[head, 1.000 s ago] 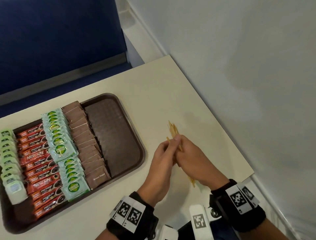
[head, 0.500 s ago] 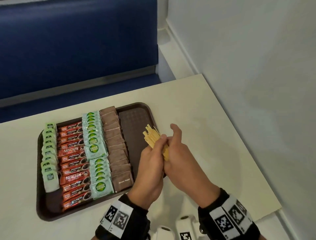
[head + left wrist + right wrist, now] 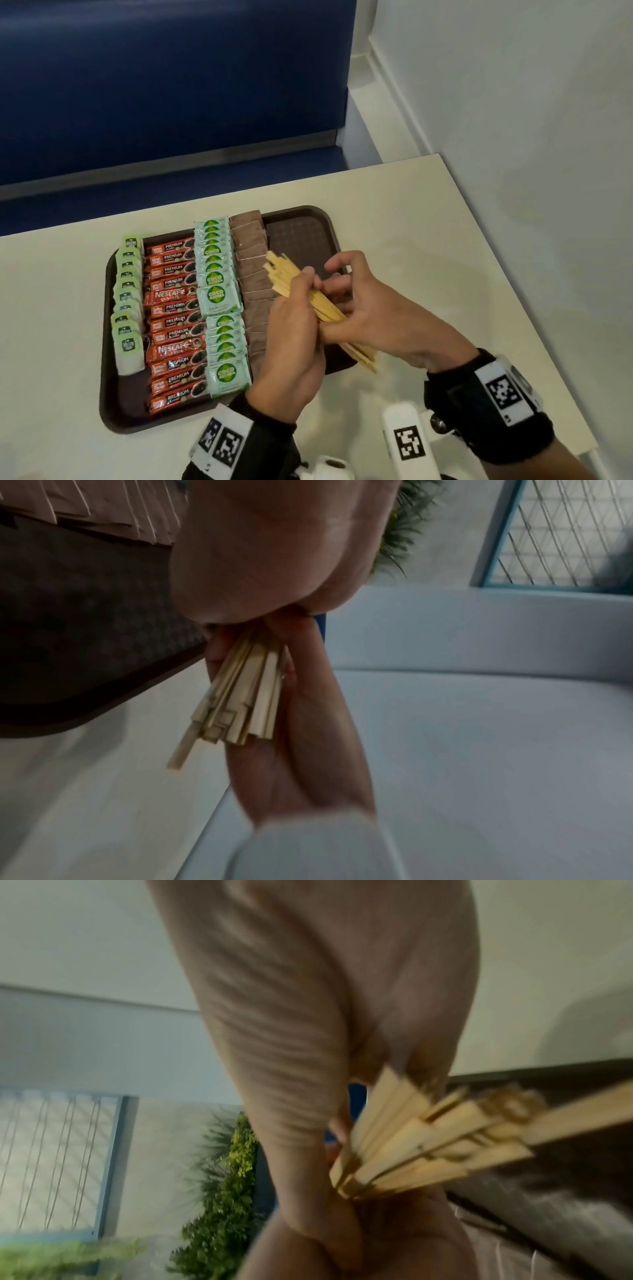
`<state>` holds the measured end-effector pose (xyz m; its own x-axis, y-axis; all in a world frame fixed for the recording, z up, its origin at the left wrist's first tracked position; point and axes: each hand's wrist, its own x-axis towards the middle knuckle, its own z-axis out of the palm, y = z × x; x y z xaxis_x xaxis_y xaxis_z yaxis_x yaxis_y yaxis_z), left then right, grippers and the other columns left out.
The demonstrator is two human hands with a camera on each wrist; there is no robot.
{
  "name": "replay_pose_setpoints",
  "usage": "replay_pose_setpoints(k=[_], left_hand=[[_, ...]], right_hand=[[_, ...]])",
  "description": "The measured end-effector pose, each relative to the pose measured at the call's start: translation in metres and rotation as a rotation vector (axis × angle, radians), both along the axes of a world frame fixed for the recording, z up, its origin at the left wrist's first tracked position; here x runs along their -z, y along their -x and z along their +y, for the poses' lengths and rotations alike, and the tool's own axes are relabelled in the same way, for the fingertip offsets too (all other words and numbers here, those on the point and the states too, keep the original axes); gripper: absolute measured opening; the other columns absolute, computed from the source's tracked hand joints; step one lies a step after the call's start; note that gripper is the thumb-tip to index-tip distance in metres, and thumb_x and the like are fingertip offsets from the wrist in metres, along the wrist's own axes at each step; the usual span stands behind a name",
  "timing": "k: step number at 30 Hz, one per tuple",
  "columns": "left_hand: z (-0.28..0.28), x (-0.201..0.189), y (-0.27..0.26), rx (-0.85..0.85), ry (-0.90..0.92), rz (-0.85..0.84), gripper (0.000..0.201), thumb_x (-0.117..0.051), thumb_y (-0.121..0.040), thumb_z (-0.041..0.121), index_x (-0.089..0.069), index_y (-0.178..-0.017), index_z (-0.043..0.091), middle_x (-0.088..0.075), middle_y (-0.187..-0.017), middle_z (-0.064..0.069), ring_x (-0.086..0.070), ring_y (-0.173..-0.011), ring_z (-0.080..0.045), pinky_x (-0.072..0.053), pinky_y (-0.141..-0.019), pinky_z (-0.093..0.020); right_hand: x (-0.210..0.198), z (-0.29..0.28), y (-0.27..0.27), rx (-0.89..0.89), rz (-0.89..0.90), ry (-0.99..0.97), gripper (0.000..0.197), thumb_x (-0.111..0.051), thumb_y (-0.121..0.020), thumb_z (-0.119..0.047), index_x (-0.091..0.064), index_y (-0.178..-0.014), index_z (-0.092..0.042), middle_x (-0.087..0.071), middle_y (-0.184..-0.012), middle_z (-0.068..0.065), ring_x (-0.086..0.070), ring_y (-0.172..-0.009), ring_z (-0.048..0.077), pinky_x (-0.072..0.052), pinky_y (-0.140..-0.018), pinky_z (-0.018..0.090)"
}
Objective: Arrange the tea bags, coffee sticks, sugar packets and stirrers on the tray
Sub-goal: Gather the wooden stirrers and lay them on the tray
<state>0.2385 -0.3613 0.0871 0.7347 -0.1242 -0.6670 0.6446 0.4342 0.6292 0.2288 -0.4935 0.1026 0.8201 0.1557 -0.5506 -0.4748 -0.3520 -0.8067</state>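
Observation:
A bundle of wooden stirrers (image 3: 291, 279) (image 3: 240, 693) (image 3: 411, 1137) hangs slanted above the tray's bare right strip. My left hand (image 3: 294, 329) grips the bundle round its middle, and my right hand (image 3: 363, 308) holds it from the right with curled fingers. The brown tray (image 3: 301, 229) carries rows of white-and-green tea bags (image 3: 128, 301), red coffee sticks (image 3: 174, 315), green sugar packets (image 3: 219, 294) and brown sugar packets (image 3: 250, 260). The hands hide the near end of the brown row.
The cream table (image 3: 411, 222) runs right to a white wall (image 3: 513, 102). A blue bench (image 3: 171, 85) stands behind the table. White camera mounts (image 3: 406, 442) sit low between my wrists.
Both hands have lifted the stirrer bundle off the table at the right and carried it left, over the tray's right side. The head view has shifted along with them.

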Motion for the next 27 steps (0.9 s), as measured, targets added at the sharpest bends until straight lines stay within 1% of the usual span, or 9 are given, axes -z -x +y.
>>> replay_pose_setpoints(k=[4, 7, 10, 12, 14, 15, 19, 23, 27], left_hand=[[0.022, 0.001, -0.025, -0.147, 0.104, 0.002, 0.026, -0.055, -0.111, 0.027, -0.054, -0.088, 0.016, -0.053, -0.067, -0.002, -0.076, -0.081, -0.024, -0.064, -0.087, -0.044], [0.029, -0.002, -0.036, -0.217, 0.089, -0.081, 0.026, -0.057, -0.111, 0.029, -0.053, -0.088, 0.019, -0.042, -0.066, 0.003, -0.053, -0.06, -0.014, -0.054, -0.062, -0.028], [0.021, -0.011, -0.034, -0.217, 0.041, -0.244, 0.024, -0.058, -0.111, 0.031, -0.057, -0.092, 0.015, -0.041, -0.067, 0.004, -0.044, -0.056, -0.009, -0.047, -0.056, -0.024], [0.011, -0.018, -0.027, -0.208, -0.013, -0.354, 0.022, -0.059, -0.109, 0.029, -0.056, -0.098, 0.011, -0.041, -0.068, 0.001, -0.044, -0.057, -0.011, -0.047, -0.057, -0.025], [0.003, -0.017, -0.018, -0.184, -0.095, -0.451, 0.026, -0.063, -0.106, 0.031, -0.053, -0.098, 0.008, -0.043, -0.068, -0.005, -0.046, -0.058, -0.02, -0.047, -0.058, -0.036], [0.002, -0.014, -0.013, -0.165, -0.148, -0.482, 0.033, -0.066, -0.104, 0.033, -0.053, -0.096, 0.005, -0.046, -0.068, -0.01, -0.048, -0.058, -0.026, -0.048, -0.059, -0.042], [0.003, -0.01, 0.002, -0.156, -0.231, -0.536, 0.048, -0.074, -0.098, 0.036, -0.053, -0.085, -0.005, -0.06, -0.069, -0.033, -0.061, -0.056, -0.047, -0.058, -0.064, -0.052], [0.004, -0.012, 0.004, -0.206, -0.27, -0.542, 0.055, -0.076, -0.091, 0.036, -0.055, -0.08, -0.013, -0.06, -0.072, -0.037, -0.066, -0.058, -0.032, -0.059, -0.063, -0.036], [0.005, -0.013, 0.002, -0.247, -0.276, -0.511, 0.049, -0.075, -0.095, 0.038, -0.055, -0.079, -0.004, -0.057, -0.066, -0.031, -0.061, -0.054, -0.036, -0.058, -0.058, -0.041]], right_hand=[[0.0, -0.004, 0.003, 0.146, 0.005, -0.228, 0.075, -0.092, -0.077, -0.041, -0.048, -0.138, -0.04, -0.062, -0.122, 0.009, -0.071, -0.114, 0.02, -0.061, -0.097, 0.032], [0.018, 0.006, 0.006, 0.627, 0.021, -0.585, 0.055, -0.077, -0.092, -0.05, -0.065, -0.136, -0.018, -0.068, -0.121, 0.012, -0.071, -0.12, 0.026, -0.056, -0.102, 0.039], [0.036, 0.028, 0.01, 0.955, 0.262, -0.927, 0.061, -0.058, -0.102, -0.056, -0.069, -0.137, -0.007, -0.069, -0.136, 0.016, -0.07, -0.123, 0.032, -0.058, -0.097, 0.042], [0.04, 0.044, 0.012, 0.957, 0.419, -1.106, 0.067, -0.045, -0.107, -0.06, -0.07, -0.135, -0.004, -0.07, -0.133, 0.02, -0.071, -0.117, 0.033, -0.058, -0.099, 0.041], [0.043, 0.054, 0.013, 0.969, 0.47, -1.178, 0.069, -0.038, -0.109, -0.061, -0.076, -0.121, -0.004, -0.072, -0.123, 0.023, -0.072, -0.112, 0.035, -0.048, -0.113, 0.044], [0.042, 0.058, 0.013, 0.984, 0.467, -1.189, 0.071, -0.037, -0.109, -0.06, -0.079, -0.112, -0.003, -0.074, -0.119, 0.024, -0.074, -0.111, 0.036, -0.048, -0.112, 0.046], [0.037, 0.061, 0.008, 0.982, 0.416, -1.245, 0.078, -0.033, -0.11, -0.06, -0.085, -0.1, -0.002, -0.078, -0.114, 0.024, -0.079, -0.101, 0.038, -0.066, -0.081, 0.044], [0.037, 0.063, 0.009, 0.969, 0.414, -1.186, 0.075, -0.028, -0.111, -0.06, -0.079, -0.122, -0.007, -0.071, -0.134, 0.022, -0.073, -0.119, 0.038, -0.056, -0.102, 0.049], [0.036, 0.068, 0.011, 0.875, 0.449, -1.219, 0.078, -0.031, -0.109, -0.063, -0.08, -0.12, -0.004, -0.072, -0.13, 0.024, -0.073, -0.119, 0.038, -0.059, -0.102, 0.047]])
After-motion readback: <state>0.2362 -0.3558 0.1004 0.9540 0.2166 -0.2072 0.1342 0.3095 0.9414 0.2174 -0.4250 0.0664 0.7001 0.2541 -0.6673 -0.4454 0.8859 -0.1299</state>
